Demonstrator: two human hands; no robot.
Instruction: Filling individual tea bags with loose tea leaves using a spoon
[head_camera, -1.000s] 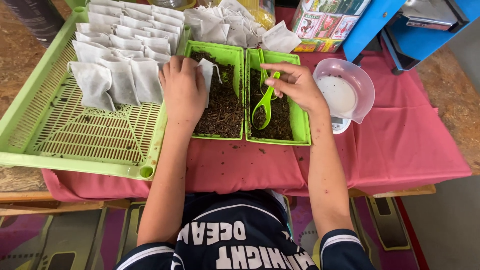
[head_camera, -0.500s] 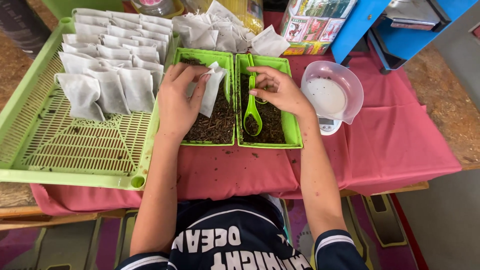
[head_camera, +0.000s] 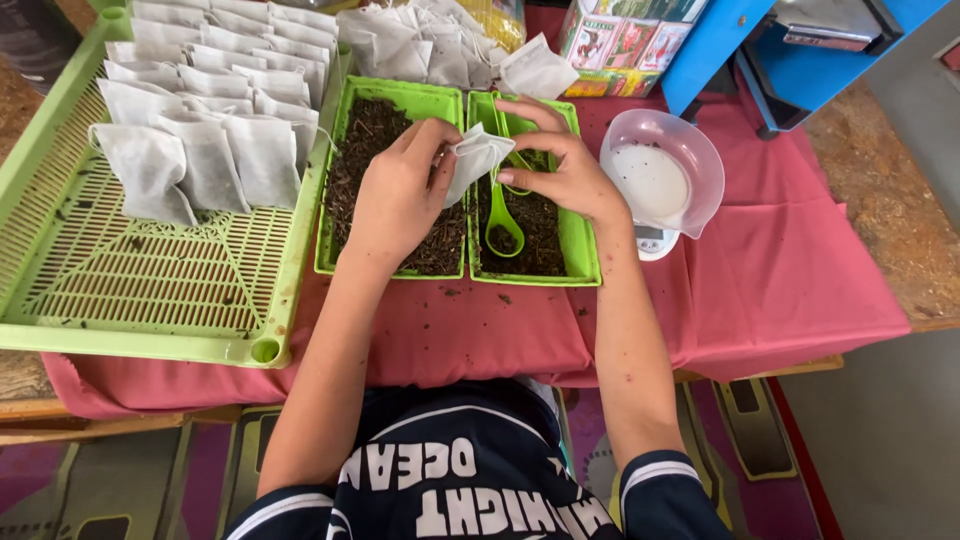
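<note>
Our left hand pinches one edge of a small white filter bag between thumb and fingertips, while our right hand curls its fingers around the bag's other edge and the handle of a green scoop. The bag hangs between both hands, above the two green trays of dark loose material. Both forearms reach forward from our body, elbows bent, over the pink tablecloth.

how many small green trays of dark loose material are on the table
2. The left small tray lies under the left hand; the right small tray, touching it, holds a green scoop beneath the right hand.
</note>
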